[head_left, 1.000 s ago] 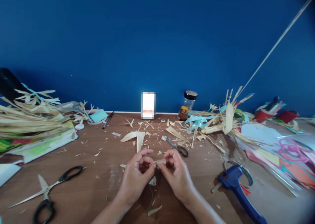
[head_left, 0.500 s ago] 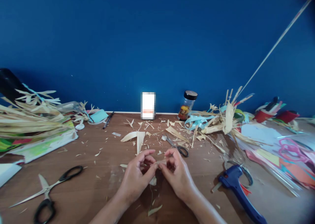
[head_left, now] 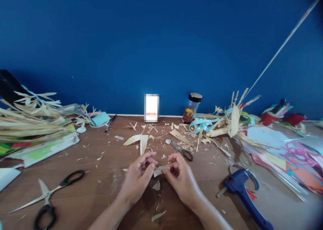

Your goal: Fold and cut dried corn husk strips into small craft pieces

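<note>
Between the thumb and fingers of my right hand (head_left: 180, 172) is a small pale piece of dried corn husk (head_left: 158, 171). Its free end points left, close to the thumb of my left hand (head_left: 140, 176). That hand is loosely curled and seems to hold nothing; part of its fingers is hidden. Below the hands lie a small husk scrap (head_left: 156, 185) and a curved sliver (head_left: 158, 216). Just beyond them are a folded husk strip (head_left: 144, 144) and small scissors (head_left: 186, 154).
Large black-handled scissors (head_left: 47, 196) lie spread at left front, a blue glue gun (head_left: 242, 189) at right. Husk bundles (head_left: 32, 127) and tied husks (head_left: 234, 122) flank the table. A black-lidded jar (head_left: 192, 108) and a bright blurred rectangle (head_left: 151, 108) stand by the blue wall.
My left hand has drawn slightly left, away from the husk piece, and its end now shows uncovered. My right hand stays nearly in place and still pinches it.
</note>
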A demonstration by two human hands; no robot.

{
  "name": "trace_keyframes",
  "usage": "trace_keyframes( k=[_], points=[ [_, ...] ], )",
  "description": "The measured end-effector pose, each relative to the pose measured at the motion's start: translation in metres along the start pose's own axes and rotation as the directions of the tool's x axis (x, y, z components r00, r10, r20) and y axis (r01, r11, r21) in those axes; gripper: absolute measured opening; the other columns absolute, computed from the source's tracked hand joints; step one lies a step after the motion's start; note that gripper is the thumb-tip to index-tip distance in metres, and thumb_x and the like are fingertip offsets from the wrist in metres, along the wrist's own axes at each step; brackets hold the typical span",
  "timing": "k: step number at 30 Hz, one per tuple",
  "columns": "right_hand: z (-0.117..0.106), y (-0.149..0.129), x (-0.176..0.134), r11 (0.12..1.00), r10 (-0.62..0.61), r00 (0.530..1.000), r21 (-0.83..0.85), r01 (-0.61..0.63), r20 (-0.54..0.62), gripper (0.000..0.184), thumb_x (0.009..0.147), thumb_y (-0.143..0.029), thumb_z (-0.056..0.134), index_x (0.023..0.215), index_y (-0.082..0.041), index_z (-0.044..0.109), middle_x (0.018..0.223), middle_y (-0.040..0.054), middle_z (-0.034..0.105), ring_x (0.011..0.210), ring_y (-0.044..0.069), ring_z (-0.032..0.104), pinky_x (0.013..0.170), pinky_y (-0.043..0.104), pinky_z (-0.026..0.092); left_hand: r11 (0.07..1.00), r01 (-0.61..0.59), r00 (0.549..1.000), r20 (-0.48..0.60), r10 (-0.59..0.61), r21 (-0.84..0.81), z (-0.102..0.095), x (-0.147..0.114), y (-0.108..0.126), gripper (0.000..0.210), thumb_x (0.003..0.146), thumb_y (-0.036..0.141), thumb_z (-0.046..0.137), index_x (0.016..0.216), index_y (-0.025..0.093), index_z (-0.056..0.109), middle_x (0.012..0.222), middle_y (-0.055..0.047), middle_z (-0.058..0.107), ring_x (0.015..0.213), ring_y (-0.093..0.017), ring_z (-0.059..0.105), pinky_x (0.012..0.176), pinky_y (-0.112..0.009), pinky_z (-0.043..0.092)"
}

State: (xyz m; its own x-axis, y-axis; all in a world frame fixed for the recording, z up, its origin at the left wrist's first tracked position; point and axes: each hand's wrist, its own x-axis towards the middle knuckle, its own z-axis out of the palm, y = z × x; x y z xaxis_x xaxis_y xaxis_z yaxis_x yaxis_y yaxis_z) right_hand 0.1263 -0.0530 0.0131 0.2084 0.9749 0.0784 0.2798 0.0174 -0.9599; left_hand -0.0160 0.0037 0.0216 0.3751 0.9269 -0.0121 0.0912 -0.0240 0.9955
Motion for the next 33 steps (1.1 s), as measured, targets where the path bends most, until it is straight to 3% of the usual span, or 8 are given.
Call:
trace_keyframes(
  k=[5,12,17,21,26,29,33],
  points=[
    [0.004,0.0,-0.001,1.0,-0.01,0.999,0.016,0.009,0.048,0.019,0.076,-0.019,0.053,0.09,-0.022,0.04,0.057,-0.007,0.049,0.051,0.01,0.044,0.049,0.019,0.032,0.999,-0.027,0.996,0.089,0.024,0.024,0.003,-0.001,-0.003,0.035,0.069,0.022,0.058,0.104,0.017,0.056,0.069,0.0,0.061,0.063,-0.013,0.058,0.061,-0.023,0.045],
    [-0.001,0.0,0.002,1.0,0.005,1.0,0.017,-0.005,-0.006,0.018,0.076,-0.02,0.054,0.089,-0.021,0.041,0.055,-0.008,0.044,0.049,0.009,0.04,0.048,0.019,0.03,0.999,-0.033,0.995,-0.091,0.033,0.004,-0.002,0.001,-0.007,0.031,0.076,0.027,0.051,0.106,0.017,0.052,0.081,-0.003,0.062,0.072,-0.015,0.059,0.068,-0.027,0.047],
    [-0.002,0.004,0.003,0.996,0.044,0.998,0.083,-0.04,-0.045,0.019,0.077,-0.023,0.054,0.09,-0.021,0.04,0.056,-0.0073,0.046,0.05,0.009,0.04,0.047,0.019,0.03,1.0,-0.015,0.999,0.042,0.015,0.01,0.001,0.001,-0.005,0.036,0.073,0.025,0.057,0.107,0.017,0.05,0.071,0.001,0.059,0.064,-0.013,0.056,0.061,-0.024,0.046],
    [0.0,0.004,0.003,0.998,0.025,0.999,0.064,-0.023,-0.03,0.019,0.076,-0.022,0.056,0.09,-0.021,0.042,0.057,-0.0069,0.047,0.051,0.009,0.041,0.048,0.019,0.031,0.997,-0.045,0.998,0.038,0.043,0.064,0.002,0.0,-0.008,0.031,0.075,0.021,0.052,0.106,0.017,0.052,0.067,0.002,0.058,0.061,-0.012,0.055,0.06,-0.023,0.045],
    [-0.003,0.005,0.006,0.955,0.115,0.992,0.279,-0.096,-0.05,0.024,0.075,-0.026,0.059,0.087,-0.021,0.039,0.054,-0.0076,0.05,0.046,0.007,0.04,0.045,0.017,0.029,0.971,-0.185,0.98,-0.048,0.195,0.152,-0.002,-0.001,-0.011,0.022,0.078,0.019,0.048,0.099,0.019,0.055,0.078,-0.002,0.064,0.07,-0.014,0.061,0.068,-0.025,0.047],
    [-0.004,0.005,0.008,0.874,0.183,0.983,0.461,-0.153,-0.019,0.03,0.073,-0.028,0.062,0.084,-0.021,0.035,0.055,-0.0072,0.054,0.045,0.006,0.043,0.045,0.016,0.03,0.937,-0.293,0.956,0.037,0.292,0.187,-0.001,-0.003,-0.01,0.022,0.077,0.018,0.051,0.096,0.022,0.061,0.091,-0.005,0.067,0.081,-0.017,0.063,0.074,-0.026,0.047],
    [-0.004,0.005,0.008,0.852,0.186,0.982,0.494,-0.174,0.026,0.032,0.071,-0.028,0.065,0.083,-0.021,0.036,0.052,-0.0084,0.053,0.044,0.005,0.043,0.044,0.014,0.03,0.875,-0.408,0.912,0.158,0.378,0.262,0.001,-0.003,-0.006,0.021,0.076,0.018,0.056,0.091,0.025,0.068,0.088,-0.003,0.07,0.08,-0.017,0.064,0.073,-0.024,0.047]
  ],
)
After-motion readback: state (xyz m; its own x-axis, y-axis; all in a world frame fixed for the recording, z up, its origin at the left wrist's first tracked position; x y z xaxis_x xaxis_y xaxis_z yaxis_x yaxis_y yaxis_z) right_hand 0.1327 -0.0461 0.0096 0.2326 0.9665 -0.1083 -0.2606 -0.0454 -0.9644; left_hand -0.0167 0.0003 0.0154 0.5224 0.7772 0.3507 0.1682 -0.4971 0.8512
